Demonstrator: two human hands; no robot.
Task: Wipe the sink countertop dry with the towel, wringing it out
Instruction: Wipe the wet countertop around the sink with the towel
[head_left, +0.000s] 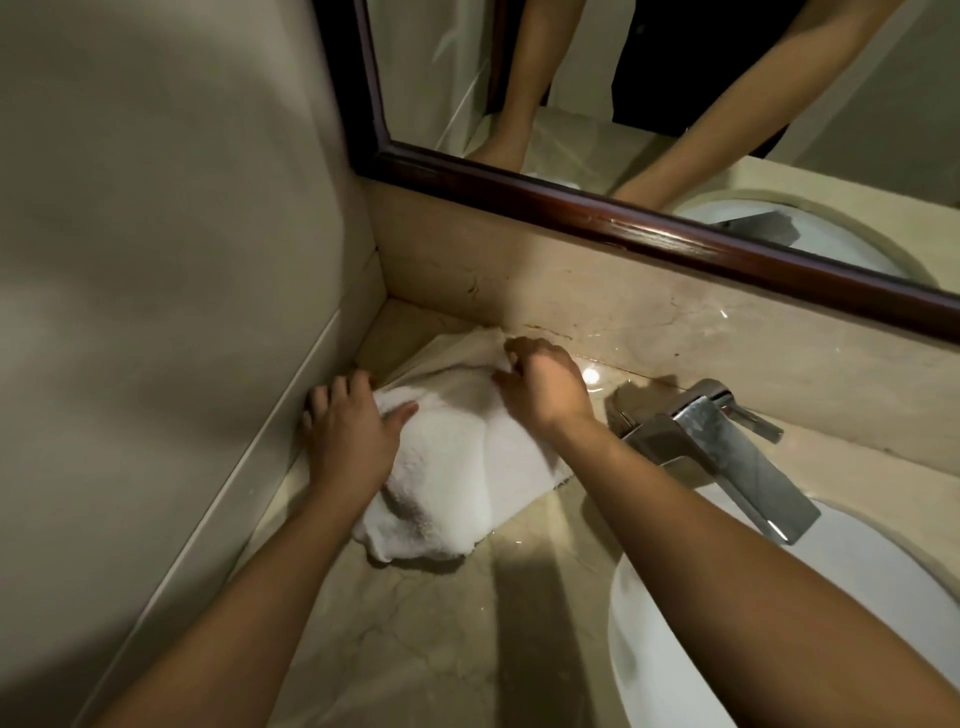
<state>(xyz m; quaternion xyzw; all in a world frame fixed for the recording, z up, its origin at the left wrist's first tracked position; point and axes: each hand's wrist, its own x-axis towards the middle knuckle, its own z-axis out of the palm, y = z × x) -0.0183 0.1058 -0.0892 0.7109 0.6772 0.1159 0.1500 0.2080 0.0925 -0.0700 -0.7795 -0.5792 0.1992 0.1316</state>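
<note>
With the left hand (347, 431) pressing flat and the right hand (540, 384) pinching the towel (457, 467) in the countertop (415, 623) corner, I fear water near the faucet (727, 457) gets missed.

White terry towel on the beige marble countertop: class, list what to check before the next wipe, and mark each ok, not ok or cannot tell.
1. White terry towel lies flat on the beige marble countertop: ok.
2. Left hand rests on the towel's left side: ok.
3. Right hand pinches the towel's far edge: ok.
4. Path clear of the chrome faucet: ok, it stands to the right.
5. Counter near the backsplash dry: not ok, water glints there.
6. Towel needs wringing: cannot tell.
</note>
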